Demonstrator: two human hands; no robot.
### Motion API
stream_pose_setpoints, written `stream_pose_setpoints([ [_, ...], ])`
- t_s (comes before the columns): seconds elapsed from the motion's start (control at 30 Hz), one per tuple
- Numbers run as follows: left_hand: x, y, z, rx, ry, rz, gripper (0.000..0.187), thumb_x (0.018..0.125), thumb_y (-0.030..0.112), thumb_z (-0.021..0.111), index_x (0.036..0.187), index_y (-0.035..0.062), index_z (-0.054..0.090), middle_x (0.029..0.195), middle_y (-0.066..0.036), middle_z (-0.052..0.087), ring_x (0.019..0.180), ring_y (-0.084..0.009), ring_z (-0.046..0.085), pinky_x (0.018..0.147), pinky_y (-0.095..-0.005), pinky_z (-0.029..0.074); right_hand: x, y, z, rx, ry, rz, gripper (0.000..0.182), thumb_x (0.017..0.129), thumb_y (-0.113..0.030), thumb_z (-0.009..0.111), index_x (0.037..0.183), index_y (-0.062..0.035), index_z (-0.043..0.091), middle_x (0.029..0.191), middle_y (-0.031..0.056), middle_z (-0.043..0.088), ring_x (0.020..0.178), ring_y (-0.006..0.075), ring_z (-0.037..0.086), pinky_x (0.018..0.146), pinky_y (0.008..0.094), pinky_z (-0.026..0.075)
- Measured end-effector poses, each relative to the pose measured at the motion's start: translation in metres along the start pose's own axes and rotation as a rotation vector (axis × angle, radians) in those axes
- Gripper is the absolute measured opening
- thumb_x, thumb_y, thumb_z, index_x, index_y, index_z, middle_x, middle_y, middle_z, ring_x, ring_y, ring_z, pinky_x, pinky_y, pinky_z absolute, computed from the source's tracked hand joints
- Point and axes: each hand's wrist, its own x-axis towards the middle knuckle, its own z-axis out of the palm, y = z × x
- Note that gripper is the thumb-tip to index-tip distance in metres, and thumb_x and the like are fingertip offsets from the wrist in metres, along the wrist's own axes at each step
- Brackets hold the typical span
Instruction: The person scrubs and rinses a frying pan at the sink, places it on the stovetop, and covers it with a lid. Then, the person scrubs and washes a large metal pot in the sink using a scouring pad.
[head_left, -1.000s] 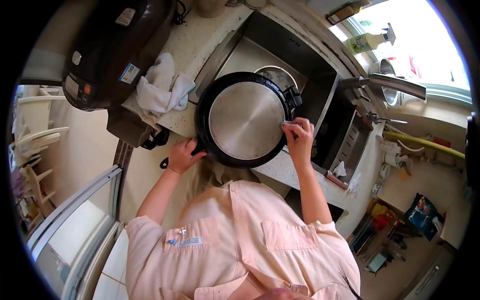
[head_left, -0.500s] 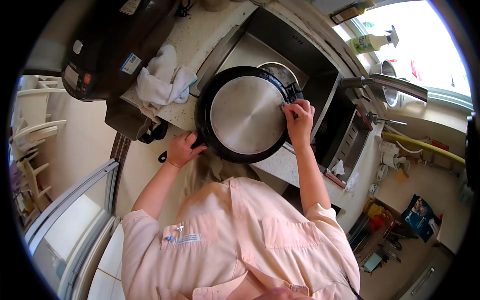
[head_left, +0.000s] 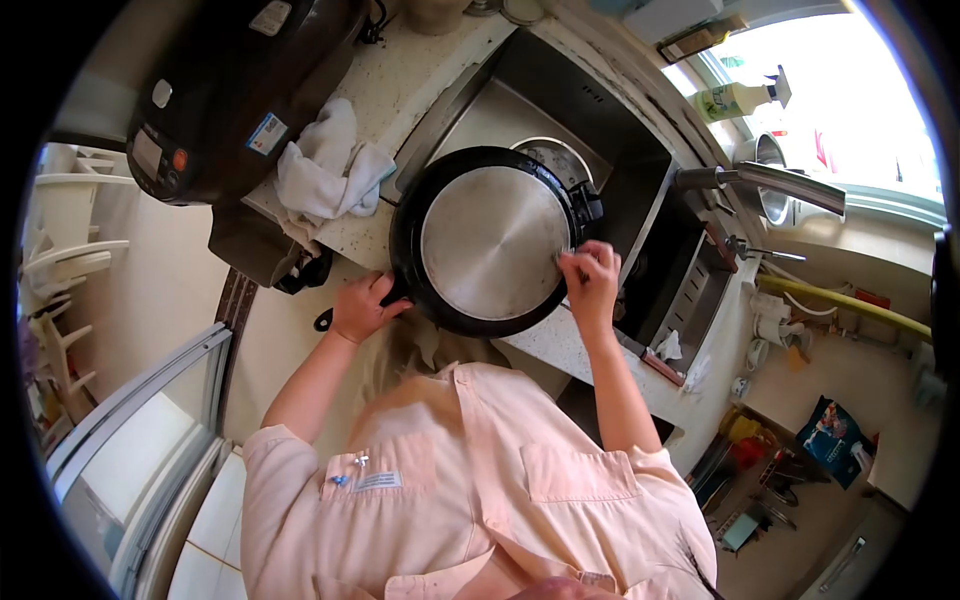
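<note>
A frying pan (head_left: 495, 240) is turned bottom up over the near edge of the sink, its pale round metal base facing me inside a black rim. My left hand (head_left: 365, 308) is closed around the pan's handle, and the black handle end (head_left: 323, 319) shows beyond the wrist. At the right edge of the base, my right hand (head_left: 592, 275) pinches a small grey scrubber that looks like steel wool (head_left: 562, 254). Most of that scrubber is hidden by the fingers. A black side grip (head_left: 587, 203) stands out from the pan's far right rim.
Behind the pan, a metal bowl (head_left: 552, 160) lies in the steel sink (head_left: 500, 105), with a faucet (head_left: 790, 185) to the right. A white cloth (head_left: 325, 170) and a dark rice cooker (head_left: 235, 95) are on the left counter. A spray bottle (head_left: 735, 100) stands by the window.
My right hand has moved nearer to me along the right edge of the pan's base with the scrubber. The left hand keeps its grip on the handle. The view has shifted slightly.
</note>
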Motion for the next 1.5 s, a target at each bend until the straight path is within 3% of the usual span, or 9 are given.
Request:
stream_pose_setpoints([
  [0.13, -0.001, 0.007, -0.005, -0.006, -0.034, -0.033, 0.05, 0.072, 0.048, 0.066, 0.098, 0.0071, 0.054, 0.077, -0.012, 0.056, 0.062, -0.0313, 0.057, 0.052, -0.0378, 0.046, 0.051, -0.002, 0.026, 0.01, 0.075, -0.022, 0.009, 0.073, -0.013, 0.069, 0.071, -0.0059, 0.064, 0.085, 0.0081, 0.056, 0.082, 0.0302, 0.051, 0.07, 0.0368, 0.044],
  [0.3, 0.001, -0.001, 0.001, 0.033, 0.018, 0.006, 0.05, 0.072, 0.049, 0.065, 0.098, 0.0078, 0.054, 0.077, -0.011, 0.057, 0.062, -0.0306, 0.057, 0.052, -0.0376, 0.047, -0.01, -0.005, -0.001, 0.032, -0.002, 0.007, 0.009, 0.071, -0.014, 0.071, 0.07, -0.0071, 0.065, 0.086, 0.0092, 0.055, 0.082, 0.0292, 0.051, 0.07, 0.0369, 0.044],
  [0.47, -0.002, 0.004, -0.003, 0.018, -0.003, -0.039, 0.051, 0.072, 0.05, 0.065, 0.099, 0.0083, 0.054, 0.079, -0.01, 0.058, 0.063, -0.0296, 0.058, 0.053, -0.0374, 0.047, 0.051, -0.005, 0.027, 0.019, 0.088, 0.027, 0.008, 0.073, -0.012, 0.069, 0.071, -0.0058, 0.065, 0.085, 0.009, 0.056, 0.081, 0.0305, 0.05, 0.069, 0.0369, 0.044],
  [0.63, 0.0, -0.001, 0.001, 0.017, 0.031, -0.001, 0.051, 0.072, 0.05, 0.064, 0.1, 0.0083, 0.055, 0.078, -0.01, 0.058, 0.063, -0.0297, 0.058, 0.053, -0.0374, 0.047, -0.01, 0.001, 0.0, 0.029, 0.019, 0.049, 0.009, 0.074, -0.014, 0.069, 0.072, -0.0067, 0.064, 0.084, 0.0091, 0.056, 0.08, 0.0301, 0.051, 0.068, 0.0375, 0.044],
  [0.77, -0.004, 0.002, -0.001, 0.031, 0.024, -0.013, 0.052, 0.072, 0.051, 0.064, 0.101, 0.0084, 0.054, 0.078, -0.01, 0.058, 0.063, -0.0298, 0.058, 0.053, -0.0373, 0.047, 0.043, -0.004, 0.022, -0.018, 0.06, -0.039, 0.011, 0.074, -0.014, 0.069, 0.071, -0.0054, 0.062, 0.087, 0.0086, 0.055, 0.081, 0.0303, 0.05, 0.068, 0.0377, 0.043],
  [0.93, -0.002, -0.001, -0.001, 0.031, 0.006, -0.015, 0.05, 0.072, 0.05, 0.065, 0.099, 0.0085, 0.055, 0.077, -0.009, 0.057, 0.062, -0.0299, 0.057, 0.052, -0.0376, 0.047, -0.008, 0.004, 0.003, 0.015, 0.006, 0.004, 0.009, 0.071, -0.014, 0.072, 0.071, -0.0076, 0.066, 0.084, 0.0085, 0.055, 0.081, 0.0286, 0.05, 0.07, 0.0373, 0.043],
  [1.1, -0.006, 0.004, -0.002, 0.03, 0.003, -0.023, 0.05, 0.072, 0.049, 0.065, 0.099, 0.0083, 0.055, 0.076, -0.009, 0.056, 0.061, -0.03, 0.057, 0.051, -0.0376, 0.046, 0.032, 0.005, 0.016, 0.069, 0.041, 0.074, 0.01, 0.07, -0.014, 0.073, 0.07, -0.0067, 0.066, 0.086, 0.0098, 0.056, 0.081, 0.0279, 0.05, 0.071, 0.035, 0.042],
  [1.27, -0.003, 0.002, -0.001, 0.059, 0.034, -0.004, 0.048, 0.073, 0.049, 0.064, 0.097, 0.0081, 0.055, 0.074, -0.009, 0.055, 0.06, -0.0299, 0.057, 0.051, -0.0374, 0.046, -0.019, 0.013, 0.002, 0.118, 0.016, 0.104, 0.011, 0.069, -0.015, 0.074, 0.071, -0.0076, 0.067, 0.085, 0.0085, 0.056, 0.081, 0.027, 0.05, 0.071, 0.0354, 0.042],
  [1.5, -0.001, 0.003, -0.003, 0.023, 0.017, -0.011, 0.048, 0.074, 0.049, 0.063, 0.097, 0.0086, 0.054, 0.074, -0.01, 0.056, 0.059, -0.0304, 0.057, 0.05, -0.0375, 0.046, -0.002, 0.005, 0.002, 0.021, 0.024, 0.067, 0.009, 0.069, -0.013, 0.073, 0.072, -0.0077, 0.066, 0.083, 0.0086, 0.056, 0.081, 0.0276, 0.05, 0.071, 0.0363, 0.042],
])
